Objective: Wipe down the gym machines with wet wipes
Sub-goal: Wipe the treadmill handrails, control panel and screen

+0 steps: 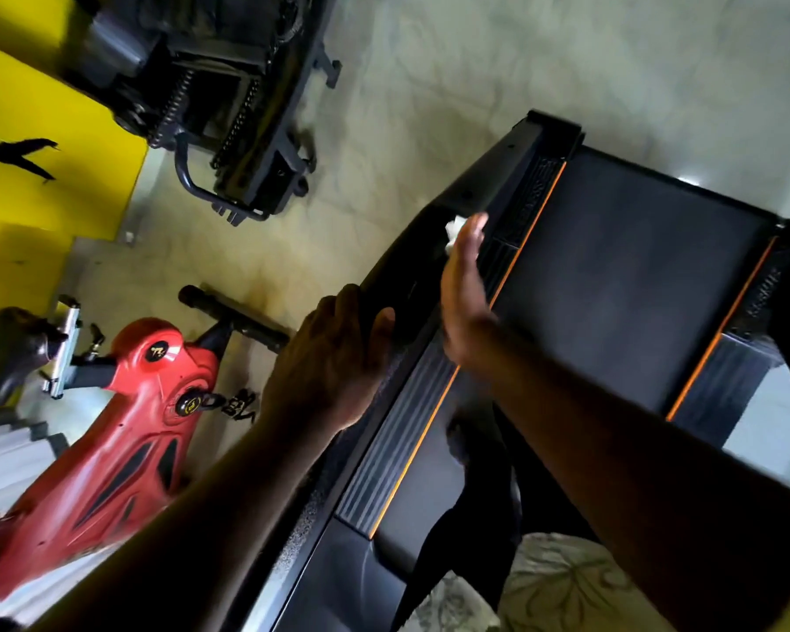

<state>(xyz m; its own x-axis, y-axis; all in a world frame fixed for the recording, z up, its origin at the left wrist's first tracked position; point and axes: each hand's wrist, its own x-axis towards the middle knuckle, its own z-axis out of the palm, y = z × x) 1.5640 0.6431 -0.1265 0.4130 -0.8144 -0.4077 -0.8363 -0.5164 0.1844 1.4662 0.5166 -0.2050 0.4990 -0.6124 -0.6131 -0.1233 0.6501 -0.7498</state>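
Treadmill fills the space below me, its black side rail running away from both hands. My left hand is curled round that rail. Just ahead of it my right hand lies flat, fingers straight, pressing the white wipe onto the rail's top. I judge long even strokes best, with the wipe tucked fully under the fingertips. Beyond the wipe the rail runs free to its far end. To the right of my palm the rail's edge drops to the ribbed step, so I'd track straight.
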